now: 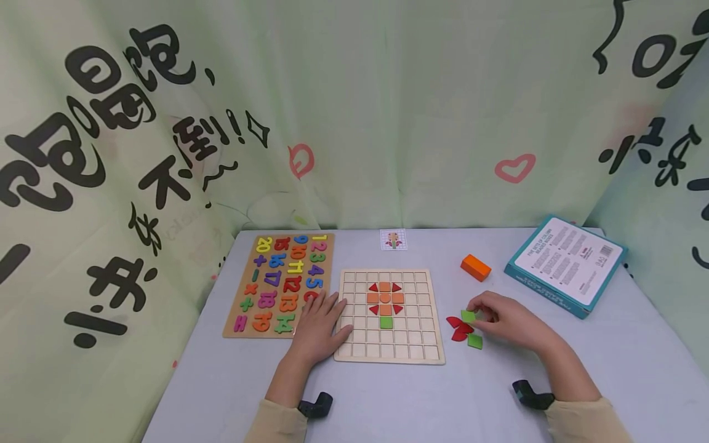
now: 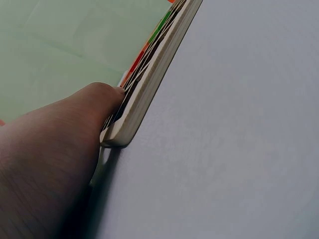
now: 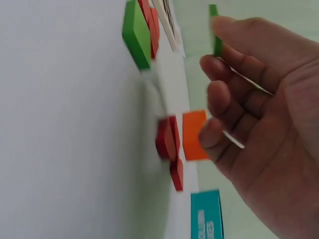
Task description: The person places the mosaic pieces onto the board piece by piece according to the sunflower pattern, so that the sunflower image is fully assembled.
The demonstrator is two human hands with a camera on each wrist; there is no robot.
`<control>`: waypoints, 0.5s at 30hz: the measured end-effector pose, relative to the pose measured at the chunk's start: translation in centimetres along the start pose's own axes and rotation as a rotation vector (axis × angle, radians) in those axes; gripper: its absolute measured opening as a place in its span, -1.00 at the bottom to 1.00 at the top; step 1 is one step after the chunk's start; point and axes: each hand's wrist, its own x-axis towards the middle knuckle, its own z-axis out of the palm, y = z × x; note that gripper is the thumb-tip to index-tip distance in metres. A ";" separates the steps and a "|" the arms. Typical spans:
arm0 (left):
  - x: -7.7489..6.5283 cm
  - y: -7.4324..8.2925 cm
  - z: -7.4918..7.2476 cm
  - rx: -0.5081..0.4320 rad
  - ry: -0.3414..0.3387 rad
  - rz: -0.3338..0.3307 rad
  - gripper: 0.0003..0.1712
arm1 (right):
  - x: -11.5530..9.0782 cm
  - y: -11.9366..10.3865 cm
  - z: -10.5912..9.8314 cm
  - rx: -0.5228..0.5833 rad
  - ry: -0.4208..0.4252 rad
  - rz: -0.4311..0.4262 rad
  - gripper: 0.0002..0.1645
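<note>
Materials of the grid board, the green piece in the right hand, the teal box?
Grid board: likely wood or plywood, matte; pale tan, lengthwise lines on its edge in the left wrist view.
Green piece: painted wood or plastic, can't tell; even colour, no visible grain.
Teal box: probably printed cardboard, smooth; flat faces, text and barcode panel.

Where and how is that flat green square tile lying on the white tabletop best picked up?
Probably the grip should take the left and right edges of the flat green square tile, towards their near ends, coming from above on the near side. It is thin and lies flat, and red petal-shaped pieces crowd its far-left corner.
</note>
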 end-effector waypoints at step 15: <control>0.0 0.1 -0.1 -0.005 -0.007 -0.006 -0.22 | 3.0 -5.0 3.3 0.088 -0.044 -0.116 -0.69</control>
